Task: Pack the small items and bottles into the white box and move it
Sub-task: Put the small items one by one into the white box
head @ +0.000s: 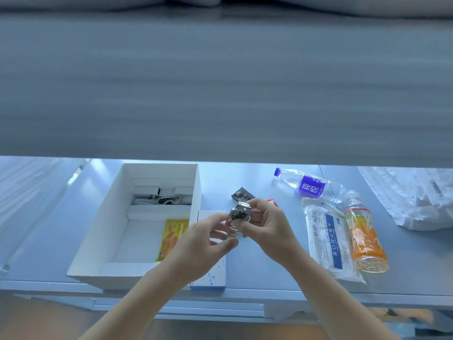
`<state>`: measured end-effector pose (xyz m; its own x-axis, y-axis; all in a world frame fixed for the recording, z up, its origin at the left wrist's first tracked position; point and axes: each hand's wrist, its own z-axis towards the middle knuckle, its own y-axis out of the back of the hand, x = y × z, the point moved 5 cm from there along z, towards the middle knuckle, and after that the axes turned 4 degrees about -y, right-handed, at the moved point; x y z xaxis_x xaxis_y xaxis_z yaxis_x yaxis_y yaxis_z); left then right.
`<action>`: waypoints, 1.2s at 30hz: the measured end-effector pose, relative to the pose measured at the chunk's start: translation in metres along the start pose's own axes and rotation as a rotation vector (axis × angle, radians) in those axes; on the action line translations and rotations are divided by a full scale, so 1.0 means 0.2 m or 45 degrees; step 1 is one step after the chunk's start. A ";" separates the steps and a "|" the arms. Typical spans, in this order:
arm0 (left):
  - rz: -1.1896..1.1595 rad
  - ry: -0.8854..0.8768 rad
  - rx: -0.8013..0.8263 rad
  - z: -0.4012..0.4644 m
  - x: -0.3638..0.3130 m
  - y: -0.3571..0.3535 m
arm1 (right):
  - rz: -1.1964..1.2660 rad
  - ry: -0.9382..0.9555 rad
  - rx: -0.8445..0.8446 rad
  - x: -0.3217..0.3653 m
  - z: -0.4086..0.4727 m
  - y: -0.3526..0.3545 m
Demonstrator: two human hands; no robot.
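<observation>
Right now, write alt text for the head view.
Both hands, the left hand and the right hand, hold a silver watch above a table. An open white box with a yellow packet lies left; two bottles lie right.

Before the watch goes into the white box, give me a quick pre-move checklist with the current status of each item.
1. Watch held securely: ok, the right hand pinches its case and the left hand holds the band.
2. White box open and reachable: ok, lid off, just left of the hands.
3. Free floor space in the box: ok, bare white area beside the yellow packet.
4. Far compartment: not ok for the watch, a chain already lies there.
5. Watch clasp closed: cannot tell, fingers cover the band.
6. Bottles packed: not ok, the water bottle and orange drink bottle lie on the table to the right.
</observation>
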<state>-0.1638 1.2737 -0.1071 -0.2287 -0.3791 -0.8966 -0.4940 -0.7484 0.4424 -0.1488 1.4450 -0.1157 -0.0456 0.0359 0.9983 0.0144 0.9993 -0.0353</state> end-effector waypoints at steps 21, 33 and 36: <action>0.064 0.120 -0.530 -0.36 0.25 0.64 | -0.478 -0.245 0.454 0.12 0.44 -0.62; 0.532 0.474 -0.375 -0.44 0.55 0.81 | -1.421 -0.178 0.736 -0.05 0.63 -1.12; 0.656 0.518 -0.326 -0.40 0.58 0.79 | -1.498 -0.214 0.761 -0.12 0.65 -1.19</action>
<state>-0.2013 1.0685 -0.1396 -0.0238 -0.8558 -0.5168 -0.1826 -0.5045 0.8439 -0.2812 1.2076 -0.1378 0.1492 -0.8898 0.4313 -0.5544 0.2859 0.7816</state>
